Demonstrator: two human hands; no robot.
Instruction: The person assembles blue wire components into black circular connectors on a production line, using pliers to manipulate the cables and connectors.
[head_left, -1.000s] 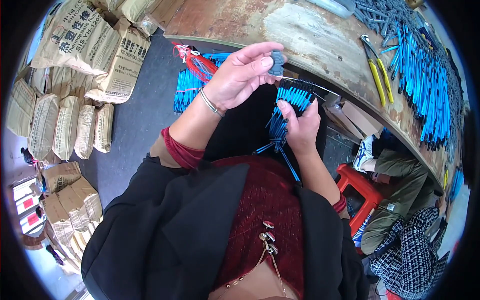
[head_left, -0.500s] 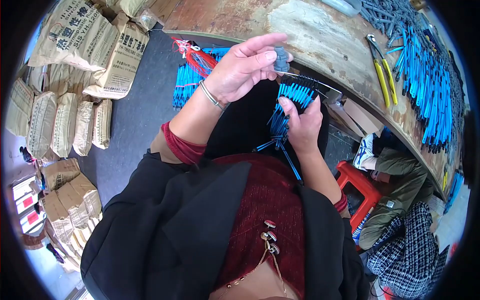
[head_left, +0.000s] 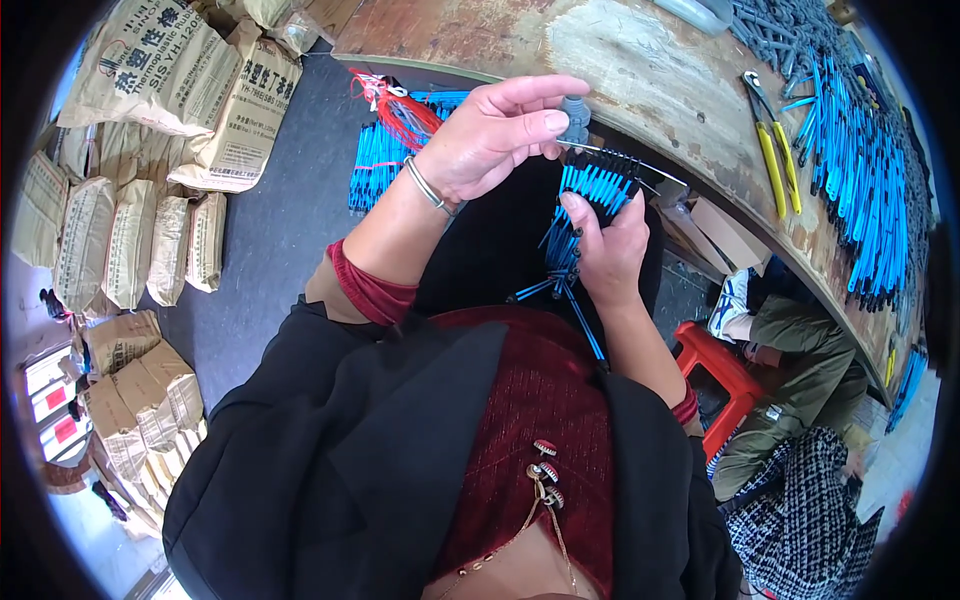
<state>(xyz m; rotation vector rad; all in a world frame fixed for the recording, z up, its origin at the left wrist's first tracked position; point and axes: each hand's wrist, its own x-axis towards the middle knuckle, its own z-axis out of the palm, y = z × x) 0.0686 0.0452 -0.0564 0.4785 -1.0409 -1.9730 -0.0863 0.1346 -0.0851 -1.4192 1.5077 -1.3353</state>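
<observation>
My left hand (head_left: 485, 145), with a bangle at the wrist, is closed round a ribbed grey plastic piece (head_left: 577, 122), its forefinger stretched out past it. From that piece a thin metal rod (head_left: 655, 176) runs to the right, below the table edge. A row of black tips hangs along the rod, belonging to a bunch of blue sticks (head_left: 597, 187). My right hand (head_left: 612, 248) grips this bunch from below, thumb in front. Several more blue sticks (head_left: 580, 318) fan downward over my lap, their upper ends partly hidden by the right hand.
On the wooden table (head_left: 640, 75) lie yellow-handled pliers (head_left: 775, 165), a heap of blue sticks (head_left: 870, 190) and grey plastic parts (head_left: 775, 40). Tied blue bundles (head_left: 375, 165) sit at left, near paper sacks (head_left: 150, 80). A person (head_left: 800, 365) sits by a red stool (head_left: 722, 375).
My left thumb and forefinger have shifted slightly right over the grey piece, covering more of it. The right hand keeps its hold on the blue sticks. The seated person's checked garment has shifted.
</observation>
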